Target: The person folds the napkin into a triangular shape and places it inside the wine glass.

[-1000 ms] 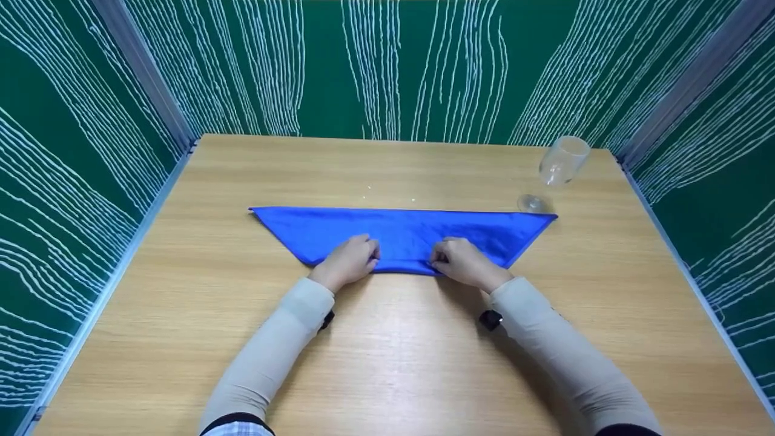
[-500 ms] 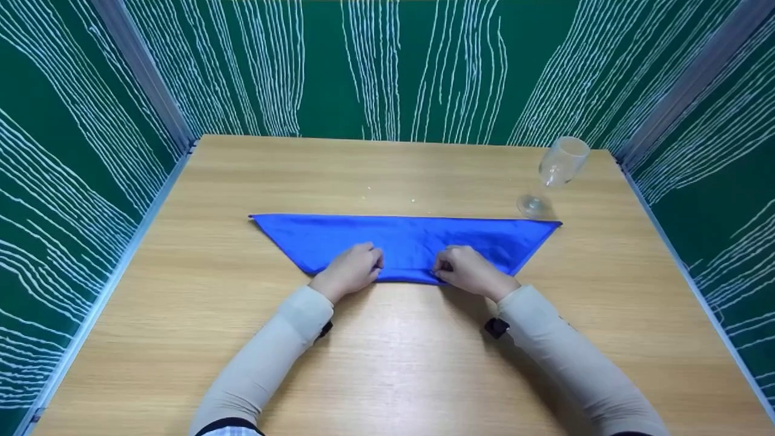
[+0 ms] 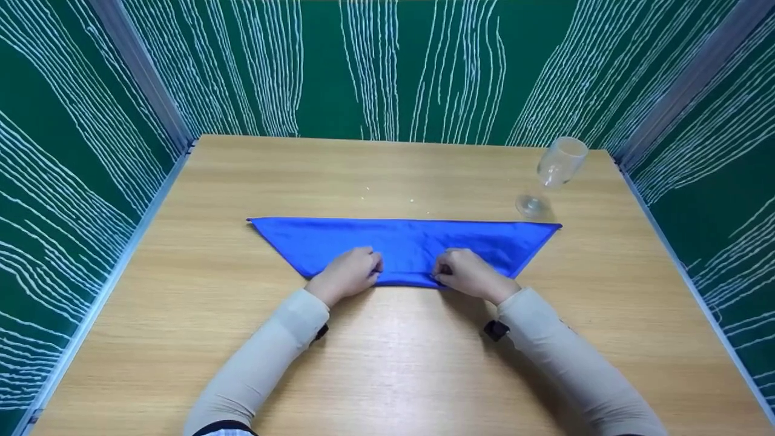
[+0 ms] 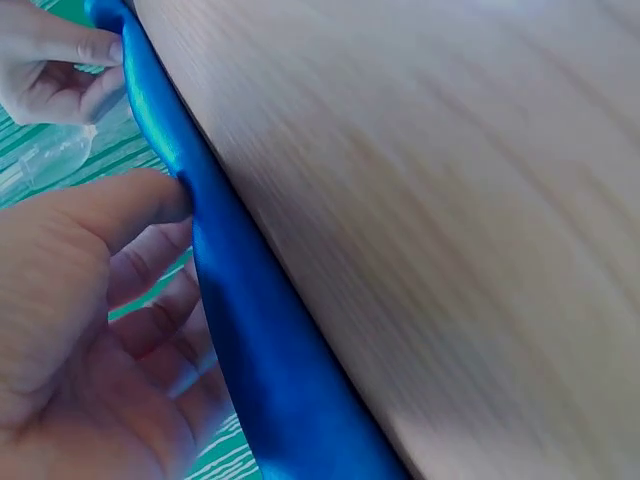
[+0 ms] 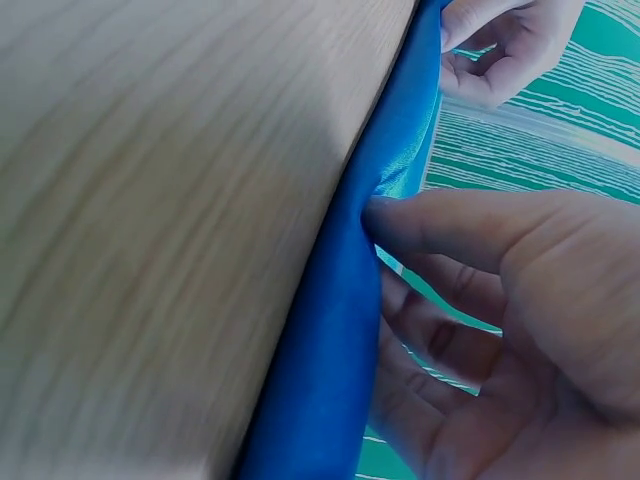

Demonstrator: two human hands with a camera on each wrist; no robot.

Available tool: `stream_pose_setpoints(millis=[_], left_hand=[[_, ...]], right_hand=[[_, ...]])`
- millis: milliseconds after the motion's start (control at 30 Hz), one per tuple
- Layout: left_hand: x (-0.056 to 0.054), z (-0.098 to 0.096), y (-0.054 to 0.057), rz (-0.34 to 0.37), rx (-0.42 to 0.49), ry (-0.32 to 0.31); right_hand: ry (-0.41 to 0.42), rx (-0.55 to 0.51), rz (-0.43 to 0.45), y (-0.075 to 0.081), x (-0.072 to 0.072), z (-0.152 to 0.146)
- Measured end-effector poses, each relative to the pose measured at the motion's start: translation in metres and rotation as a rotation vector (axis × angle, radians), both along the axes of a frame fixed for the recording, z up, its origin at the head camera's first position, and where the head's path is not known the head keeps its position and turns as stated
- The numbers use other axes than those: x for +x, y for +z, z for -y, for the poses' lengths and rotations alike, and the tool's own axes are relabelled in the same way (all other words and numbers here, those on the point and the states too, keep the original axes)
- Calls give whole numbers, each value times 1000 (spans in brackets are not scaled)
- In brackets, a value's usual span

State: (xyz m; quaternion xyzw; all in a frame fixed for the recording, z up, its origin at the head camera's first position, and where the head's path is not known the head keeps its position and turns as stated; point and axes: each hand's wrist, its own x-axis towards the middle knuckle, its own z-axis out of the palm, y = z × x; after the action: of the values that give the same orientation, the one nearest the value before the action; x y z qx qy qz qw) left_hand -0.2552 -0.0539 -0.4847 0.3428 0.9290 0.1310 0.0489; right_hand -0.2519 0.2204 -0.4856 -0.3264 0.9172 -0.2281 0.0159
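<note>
Blue cloth: satin-like blue cloth (image 3: 405,245) lies on the wood-grain table (image 3: 399,357) in front of the person, its outline a wide trapezoid, long edge away, short edge near.
Near-edge band: narrow doubled band (image 3: 405,280) along the short edge; rolled or folded, cannot tell.
Left hand: left hand (image 3: 350,271) pinches the band, thumb on the near side, fingers behind.
Right hand: right hand (image 3: 469,272) same grip, well apart from the left; bare band between.
Wine glass: wine glass (image 3: 562,162) upright beyond the cloth's right corner, touched by neither hand.
Change over last second: cloth and both hands shifted towards the person, mostly in the first half; the far edge, which overlapped the glass foot in view, now sits just short of it.
Reading: outline and band look little altered, so probably a drag of the whole cloth, no new fold.
</note>
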Motion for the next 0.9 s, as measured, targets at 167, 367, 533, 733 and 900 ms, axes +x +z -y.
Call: stream_pose_setpoints(millis=[167, 367, 533, 733, 900], left_hand=[[4, 4, 4, -75, -13, -53], [8, 7, 9, -240, -7, -129], [12, 8, 10, -305, -42, -144], [16, 6, 13, -299, -118, -132], [18, 4, 11, -351, -128, -131]], right_hand=[[-3, 5, 6, -1, 0, 0], [6, -9, -16, -1, 1, -1], [24, -25, -49, -1, 0, -1], [27, -26, -50, -2, 0, -2], [15, -13, -36, 0, 1, -1]])
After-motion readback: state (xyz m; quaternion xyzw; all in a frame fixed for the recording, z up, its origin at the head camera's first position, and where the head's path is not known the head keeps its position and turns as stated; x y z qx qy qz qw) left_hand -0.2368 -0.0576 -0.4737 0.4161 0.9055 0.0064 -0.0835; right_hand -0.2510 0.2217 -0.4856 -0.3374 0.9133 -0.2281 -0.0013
